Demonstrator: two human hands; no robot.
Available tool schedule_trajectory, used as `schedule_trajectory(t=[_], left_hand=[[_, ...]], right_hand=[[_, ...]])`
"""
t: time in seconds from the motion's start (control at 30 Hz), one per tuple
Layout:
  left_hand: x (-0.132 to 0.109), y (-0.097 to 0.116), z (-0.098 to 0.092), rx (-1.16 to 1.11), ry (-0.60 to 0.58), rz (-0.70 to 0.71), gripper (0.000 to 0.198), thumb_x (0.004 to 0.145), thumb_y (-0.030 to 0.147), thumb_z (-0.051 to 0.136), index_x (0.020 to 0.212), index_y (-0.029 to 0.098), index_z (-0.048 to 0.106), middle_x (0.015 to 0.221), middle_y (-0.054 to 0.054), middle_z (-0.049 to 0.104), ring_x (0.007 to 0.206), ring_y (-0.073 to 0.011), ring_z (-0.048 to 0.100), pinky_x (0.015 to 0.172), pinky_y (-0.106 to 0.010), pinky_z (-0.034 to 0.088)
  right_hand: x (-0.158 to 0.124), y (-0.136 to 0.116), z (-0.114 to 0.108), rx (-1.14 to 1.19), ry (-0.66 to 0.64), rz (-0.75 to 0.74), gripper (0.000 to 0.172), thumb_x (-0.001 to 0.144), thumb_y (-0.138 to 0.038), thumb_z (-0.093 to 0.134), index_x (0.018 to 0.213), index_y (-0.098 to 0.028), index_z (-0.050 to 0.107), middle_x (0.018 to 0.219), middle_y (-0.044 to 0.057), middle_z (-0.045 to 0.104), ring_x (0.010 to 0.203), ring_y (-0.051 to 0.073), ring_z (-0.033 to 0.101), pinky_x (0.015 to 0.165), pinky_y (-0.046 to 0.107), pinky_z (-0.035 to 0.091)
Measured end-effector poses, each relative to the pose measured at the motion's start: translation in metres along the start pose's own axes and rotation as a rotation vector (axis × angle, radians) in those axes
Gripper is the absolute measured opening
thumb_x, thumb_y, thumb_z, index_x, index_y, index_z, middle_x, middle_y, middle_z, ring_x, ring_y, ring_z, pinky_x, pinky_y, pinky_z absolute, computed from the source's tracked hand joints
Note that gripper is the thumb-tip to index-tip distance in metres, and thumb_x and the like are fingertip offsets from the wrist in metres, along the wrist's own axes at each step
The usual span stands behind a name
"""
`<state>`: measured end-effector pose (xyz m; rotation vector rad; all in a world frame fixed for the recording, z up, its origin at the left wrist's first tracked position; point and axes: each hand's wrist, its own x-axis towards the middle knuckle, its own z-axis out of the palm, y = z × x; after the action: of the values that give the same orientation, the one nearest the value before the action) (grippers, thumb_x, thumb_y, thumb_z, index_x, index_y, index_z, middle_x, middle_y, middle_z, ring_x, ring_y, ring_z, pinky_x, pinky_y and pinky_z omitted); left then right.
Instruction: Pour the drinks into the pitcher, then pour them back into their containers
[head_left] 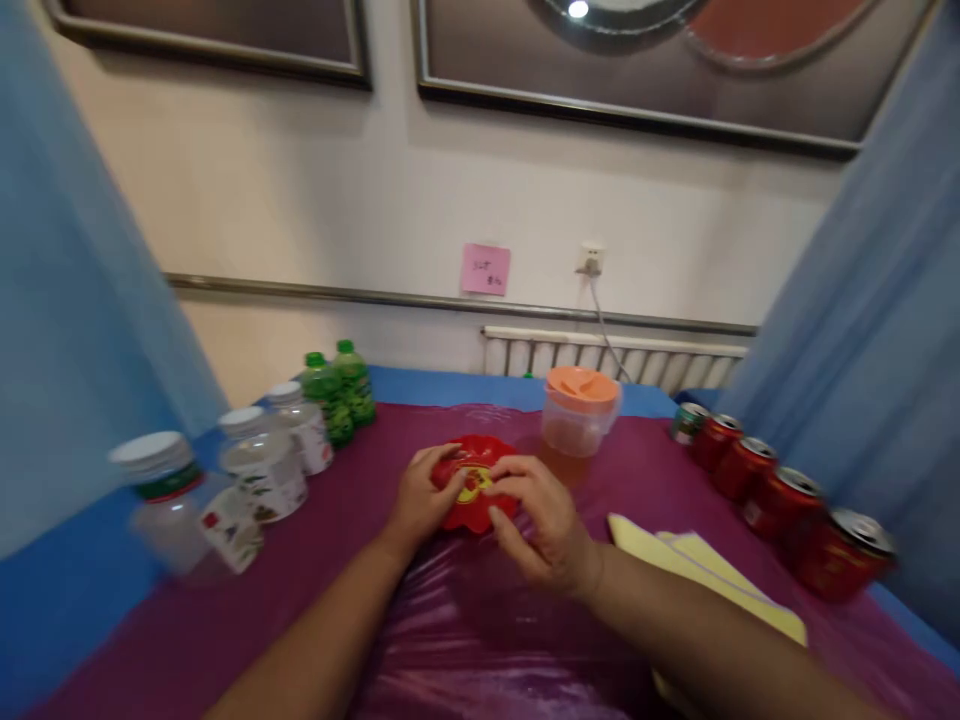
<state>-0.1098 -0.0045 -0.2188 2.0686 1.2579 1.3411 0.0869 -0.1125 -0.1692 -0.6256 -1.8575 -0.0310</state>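
Red, glossy, scalloped dish (472, 517) with a yellow printed centre sits mid-table on a shiny, wrinkled maroon plastic sheet (465, 630). We've got our left hand (424, 500) at its left rim, thumb by the yellow; our right hand (544, 520) is at the right side, fingers bent, thumb apart. Can't tell if either grips it or just rests. Translucent plastic jug (574, 435) with orange lid stands behind, to the right. Our right forearm (675, 610) partly blocks the folded yellow cloth (720, 575). White-capped clear jars (262, 465) and green bottles (354, 385) line the left, red cans (791, 500) the right.
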Motion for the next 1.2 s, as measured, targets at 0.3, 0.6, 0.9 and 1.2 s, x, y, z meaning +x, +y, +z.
schedule_trajectory(t=[0.3,0.6,0.9,1.2], left_hand=[[-0.014,-0.001,0.002,-0.132,0.045,-0.071,0.034,0.075,0.020,0.076,0.109,0.023,0.076,0.107,-0.007,0.078,0.108,-0.0247,0.071,0.105,-0.045,0.053],[0.007,0.003,-0.006,-0.538,0.118,-0.364,0.042,0.075,0.044,0.081,0.105,0.017,0.073,0.106,-0.013,0.081,0.097,-0.0255,0.076,0.092,-0.041,0.058],[0.029,0.022,-0.029,-0.622,0.166,-0.513,0.039,0.065,0.035,0.089,0.098,0.017,0.078,0.106,-0.010,0.082,0.104,-0.0240,0.072,0.098,-0.037,0.051],[0.025,0.029,-0.029,-0.670,0.102,-0.610,0.034,0.063,0.034,0.086,0.091,0.018,0.075,0.101,-0.011,0.082,0.096,-0.0251,0.075,0.081,-0.034,0.055]], right_hand=[[-0.076,0.007,0.069,0.119,-0.669,0.153,0.030,0.091,-0.028,0.065,0.121,-0.023,0.062,0.125,0.008,0.069,0.114,0.025,0.062,0.102,0.043,0.049],[-0.063,-0.006,0.065,0.050,-0.894,0.246,0.037,0.097,-0.045,0.061,0.128,-0.026,0.067,0.138,0.007,0.067,0.125,0.027,0.061,0.111,0.045,0.042],[-0.058,-0.010,0.061,0.055,-0.896,0.275,0.035,0.096,-0.041,0.062,0.126,-0.024,0.069,0.138,0.008,0.067,0.123,0.028,0.062,0.107,0.045,0.043],[-0.058,-0.011,0.061,0.031,-0.917,0.260,0.032,0.097,-0.039,0.062,0.124,-0.023,0.068,0.136,0.008,0.068,0.123,0.028,0.062,0.107,0.044,0.041]])
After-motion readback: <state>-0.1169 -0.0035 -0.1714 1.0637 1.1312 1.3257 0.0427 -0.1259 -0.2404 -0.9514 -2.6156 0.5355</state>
